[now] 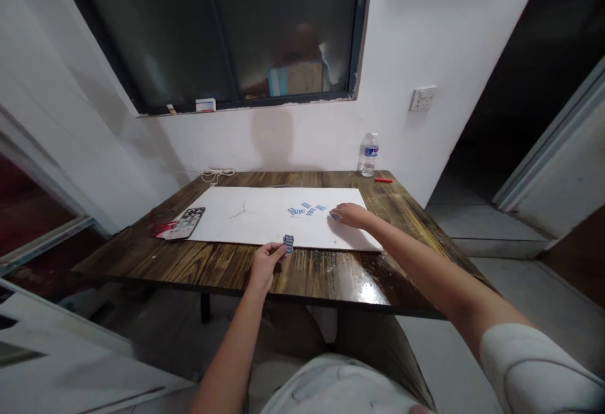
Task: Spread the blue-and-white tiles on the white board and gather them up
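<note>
Between thumb and fingers, my left hand (267, 265) pinches a small stack of blue-and-white cards (288, 243) over the front edge of a white board (255, 230). My right hand (350, 215) reaches down to the board's right part, fingers closed on a similar small blue-and-white card (335, 215), partly hidden under the fingertips. Left of that hand, several loose blue-and-white cards (311, 211) lie scattered on the board. Faint dark lines (244, 210) mark the board's middle left.
The board lies on a dark wooden table (189, 269). A phone-like patterned case (193, 221) and red cord (163, 225) rest on its left end. Behind are a white cable (217, 174), a water bottle (369, 155) and a red pen (383, 180), near the wall.
</note>
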